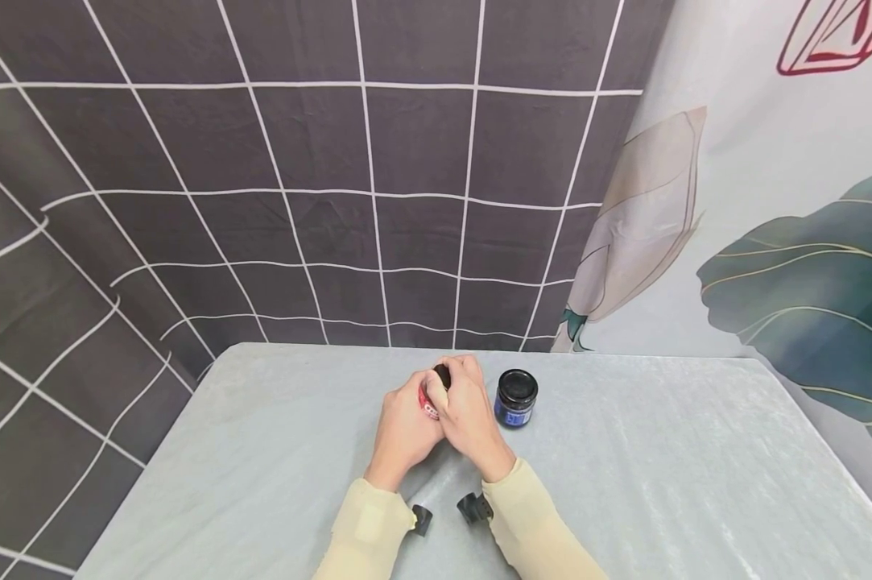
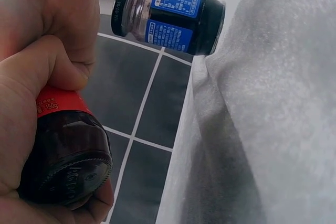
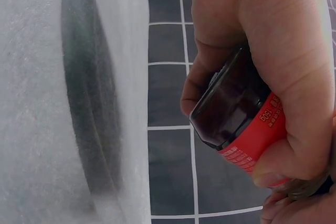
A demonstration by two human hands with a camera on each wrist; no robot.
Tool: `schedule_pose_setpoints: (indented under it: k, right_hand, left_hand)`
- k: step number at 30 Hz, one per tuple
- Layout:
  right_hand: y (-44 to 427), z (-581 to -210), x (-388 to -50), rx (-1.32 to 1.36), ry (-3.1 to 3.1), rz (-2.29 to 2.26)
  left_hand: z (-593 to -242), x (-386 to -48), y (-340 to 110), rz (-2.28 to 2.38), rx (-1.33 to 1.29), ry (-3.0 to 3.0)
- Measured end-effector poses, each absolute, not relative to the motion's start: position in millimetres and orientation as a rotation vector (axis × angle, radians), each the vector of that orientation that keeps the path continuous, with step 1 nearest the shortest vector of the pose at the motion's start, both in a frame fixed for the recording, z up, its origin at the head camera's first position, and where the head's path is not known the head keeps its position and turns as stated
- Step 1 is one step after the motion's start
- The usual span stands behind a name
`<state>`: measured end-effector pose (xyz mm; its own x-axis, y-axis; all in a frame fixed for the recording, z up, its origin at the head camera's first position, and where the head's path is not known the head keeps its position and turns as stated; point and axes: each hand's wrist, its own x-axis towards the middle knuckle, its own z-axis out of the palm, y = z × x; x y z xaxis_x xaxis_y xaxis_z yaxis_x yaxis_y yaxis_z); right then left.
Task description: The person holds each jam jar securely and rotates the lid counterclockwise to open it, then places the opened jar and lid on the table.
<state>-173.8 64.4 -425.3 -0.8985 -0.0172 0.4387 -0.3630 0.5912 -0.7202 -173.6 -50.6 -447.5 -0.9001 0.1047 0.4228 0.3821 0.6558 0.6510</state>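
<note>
My left hand [image 1: 404,423] wraps its fingers round a small glass jar [image 2: 71,153] with dark contents and a red label [image 3: 257,137]. The jar is tilted, its base showing in both wrist views. Over its top, my right hand [image 1: 472,411] grips the black lid [image 1: 443,374], the two hands touching. Fingers hide most of the jar in the head view. Just right of the right hand, a second jar [image 1: 515,399] stands upright on the table, with a black lid and a blue label [image 2: 176,17].
A pale grey cloth covers the table [image 1: 646,459]. Behind it hangs a dark curtain [image 1: 421,145] with a white grid. Farther right is a white curtain [image 1: 733,185] with leaf prints. Black wrist devices [image 1: 472,507] sit under the beige sleeves [image 1: 366,524].
</note>
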Motion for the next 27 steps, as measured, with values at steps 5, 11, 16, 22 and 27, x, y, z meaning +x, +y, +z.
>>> schedule_pose_setpoints:
  k: [5,11,16,22,27]
  right_hand:
    - [64.4,-425.6,-174.2,0.315,-2.433,1.22]
    - [64.8,-424.8,-174.0,0.314,-2.433,1.229]
    - [65.5,-424.1,-174.1,0.313,-2.435,1.234]
    - [65.7,-423.7,-173.7,0.316,-2.435,1.232]
    - [65.9,-424.1,-173.3,0.321,-2.431,1.238]
  left_hand:
    - [-447.0,-173.1,-51.1,-1.093,-0.403,-2.526]
    - [-447.4,-173.1,-51.2,-1.083,-0.404,-2.538]
    - [-446.6,-173.5,-51.0,-1.096,-0.396,-2.551]
    - [-445.7,-173.3,-51.2,-1.095,-0.414,-2.539]
    - [-445.1,-172.5,-51.8,-1.088,-0.431,-2.53]
